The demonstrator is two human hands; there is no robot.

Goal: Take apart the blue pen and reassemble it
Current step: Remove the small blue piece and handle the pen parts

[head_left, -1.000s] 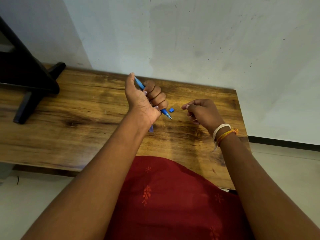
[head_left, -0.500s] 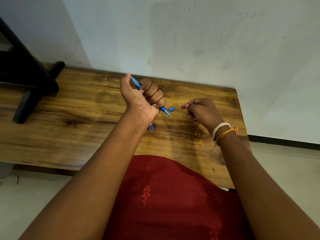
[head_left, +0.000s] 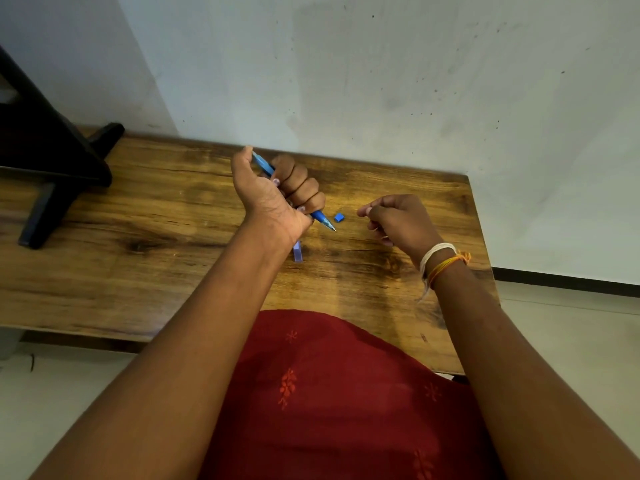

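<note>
The left hand (head_left: 277, 195) hid the blue pen's (head_left: 322, 219) middle; whether the right hand (head_left: 398, 220) pinched anything stayed unclear.

A plain room, likely in a home: a worn wooden table (head_left: 173, 265) stands against a scuffed, speckled white wall (head_left: 381, 81), above a pale tiled floor (head_left: 571, 323) with dark skirting (head_left: 568, 277). A black stand (head_left: 52, 161) sits on the table's left end.

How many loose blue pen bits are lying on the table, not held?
2: a small blue piece beside the pen tip, and a pale blue cap below the left hand, partly hidden. More may hide under the hands.
</note>
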